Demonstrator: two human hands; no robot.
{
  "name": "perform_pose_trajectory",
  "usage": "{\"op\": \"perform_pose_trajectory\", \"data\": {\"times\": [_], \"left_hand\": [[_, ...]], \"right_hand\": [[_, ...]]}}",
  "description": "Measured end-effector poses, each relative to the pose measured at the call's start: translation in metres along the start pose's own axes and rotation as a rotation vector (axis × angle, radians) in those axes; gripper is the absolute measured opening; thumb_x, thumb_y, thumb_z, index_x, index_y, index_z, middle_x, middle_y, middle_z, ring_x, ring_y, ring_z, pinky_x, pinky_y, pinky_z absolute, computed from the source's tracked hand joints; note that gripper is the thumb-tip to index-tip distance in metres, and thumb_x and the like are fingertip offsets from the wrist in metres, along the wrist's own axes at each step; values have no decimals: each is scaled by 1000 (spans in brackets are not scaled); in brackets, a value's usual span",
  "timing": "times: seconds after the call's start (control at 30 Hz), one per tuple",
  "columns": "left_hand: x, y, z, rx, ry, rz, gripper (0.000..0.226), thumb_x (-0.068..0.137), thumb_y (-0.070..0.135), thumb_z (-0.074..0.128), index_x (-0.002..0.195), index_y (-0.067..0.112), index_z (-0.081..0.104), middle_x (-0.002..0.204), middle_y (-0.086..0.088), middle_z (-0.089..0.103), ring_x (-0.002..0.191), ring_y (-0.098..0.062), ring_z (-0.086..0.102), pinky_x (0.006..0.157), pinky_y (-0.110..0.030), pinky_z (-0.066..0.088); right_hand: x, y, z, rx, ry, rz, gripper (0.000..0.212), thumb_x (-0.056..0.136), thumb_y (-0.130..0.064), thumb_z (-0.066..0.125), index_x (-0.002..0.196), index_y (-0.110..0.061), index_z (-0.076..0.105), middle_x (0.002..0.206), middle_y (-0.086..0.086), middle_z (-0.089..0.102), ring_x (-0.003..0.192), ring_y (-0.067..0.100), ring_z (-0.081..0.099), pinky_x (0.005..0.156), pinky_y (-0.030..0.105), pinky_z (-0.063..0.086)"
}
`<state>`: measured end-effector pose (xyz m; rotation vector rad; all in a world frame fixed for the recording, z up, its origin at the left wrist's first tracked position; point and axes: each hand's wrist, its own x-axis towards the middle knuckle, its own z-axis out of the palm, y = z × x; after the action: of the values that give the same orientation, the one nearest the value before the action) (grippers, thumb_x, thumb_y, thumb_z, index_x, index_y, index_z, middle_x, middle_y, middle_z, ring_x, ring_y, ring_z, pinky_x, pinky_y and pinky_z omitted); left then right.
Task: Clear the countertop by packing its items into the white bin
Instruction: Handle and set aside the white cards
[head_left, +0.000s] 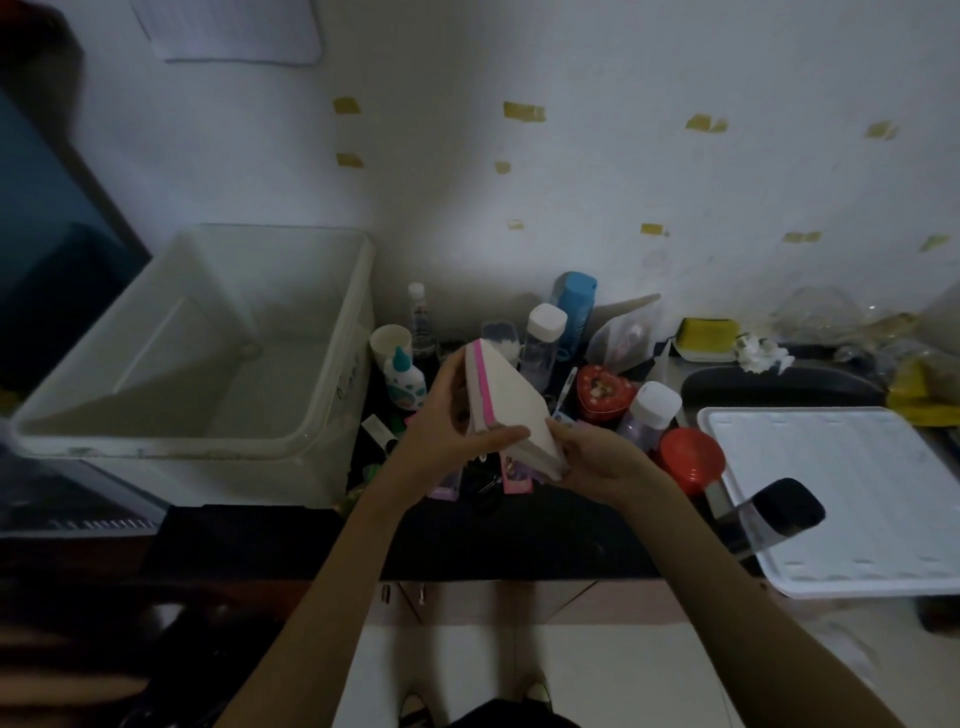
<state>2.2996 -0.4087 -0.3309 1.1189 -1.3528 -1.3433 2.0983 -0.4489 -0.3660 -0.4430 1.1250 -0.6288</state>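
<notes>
While both hands (452, 415) (597, 457) pinched the pack (511, 410) above the counter (519, 530), packing had barely begun; next, carry it left of the grip into the bin (208, 364).

One view only — a wide-angle camera worn on the person's head, looking forward and steeply down. It faces a pale wall (571, 182), with the dark countertop (519, 530) close below and the floor visible at the bottom edge. Both forearms reach up from the lower frame into its middle — near the lens. Straight edges bend toward the corners.
</notes>
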Motion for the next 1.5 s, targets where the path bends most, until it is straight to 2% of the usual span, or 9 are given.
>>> {"op": "perform_pose_trajectory", "data": {"times": [0.27, 0.4, 0.63, 0.73, 0.8, 0.93, 1.23, 1.37, 1.5], "left_hand": [[-9, -20, -17, -331, -94, -63, 81, 86, -13, 58, 149, 28, 29, 140, -4, 54, 129, -23, 52, 101, -39, 49], [-13, -38, -26, -423, -24, -132, 66, 88, -9, 57, 144, 21, 39, 136, -8, 57, 126, -26, 55, 96, -37, 53], [-10, -55, -35, -417, 274, -239, 37, 94, 10, 57, 131, 14, 54, 123, -13, 64, 103, -22, 67, 83, -38, 58], [-10, -49, -37, -459, 308, -237, 30, 96, 14, 56, 125, 16, 60, 104, -6, 70, 84, -16, 68, 60, -25, 55], [-11, -45, -35, -512, 311, -269, 26, 94, 15, 59, 121, 16, 62, 104, -6, 73, 90, -18, 71, 67, -28, 58], [-11, -44, -27, -476, 256, -320, 41, 88, 26, 68, 126, 13, 60, 121, -15, 67, 109, -29, 65, 87, -42, 55], [-11, -39, -7, -664, 144, -401, 82, 86, 77, 22, 133, 18, 55, 124, -15, 65, 108, -30, 64, 71, -38, 56], [-16, -36, -2, -479, 157, -311, 46, 89, 37, 58, 126, 10, 59, 101, -7, 72, 92, -19, 70, 68, -30, 56], [-15, -40, -7, -501, 257, -278, 30, 91, 24, 63, 118, 11, 64, 109, -13, 70, 101, -28, 66, 87, -44, 54]], "right_hand": [[-1, -12, 0, 1, 172, -195, 32, 99, -16, 52, 128, -2, 51, 125, 15, 57, 117, 32, 54, 94, 50, 50], [-16, -32, -9, -235, 271, -467, 19, 97, -29, 56, 115, -24, 59, 123, 9, 57, 108, 26, 59, 91, 50, 54], [-59, -83, 3, -572, 83, -786, 27, 94, -34, 62, 119, -29, 69, 110, -2, 70, 101, 20, 66, 77, 36, 58], [-64, -90, 14, -613, 17, -782, 25, 91, -30, 66, 115, -24, 71, 108, -2, 72, 95, 12, 68, 76, 26, 53], [-65, -88, 23, -639, -39, -746, 24, 90, -28, 67, 113, -23, 70, 105, -6, 72, 92, 10, 70, 73, 22, 54], [-61, -76, 45, -858, -73, -686, 22, 86, -39, 70, 106, -31, 68, 105, -10, 65, 90, 7, 66, 69, 20, 56], [-23, -52, 67, -1300, 31, -787, 38, 77, -49, 76, 102, -27, 58, 103, -5, 62, 92, 10, 61, 80, 32, 56], [-18, -47, 68, -1269, 35, -910, 36, 76, -45, 78, 99, -25, 59, 101, -8, 61, 87, 3, 58, 73, 21, 52], [-10, -45, 55, -1154, 234, -970, 46, 76, -51, 76, 110, -25, 57, 110, -6, 54, 94, 7, 54, 78, 18, 46]]}}
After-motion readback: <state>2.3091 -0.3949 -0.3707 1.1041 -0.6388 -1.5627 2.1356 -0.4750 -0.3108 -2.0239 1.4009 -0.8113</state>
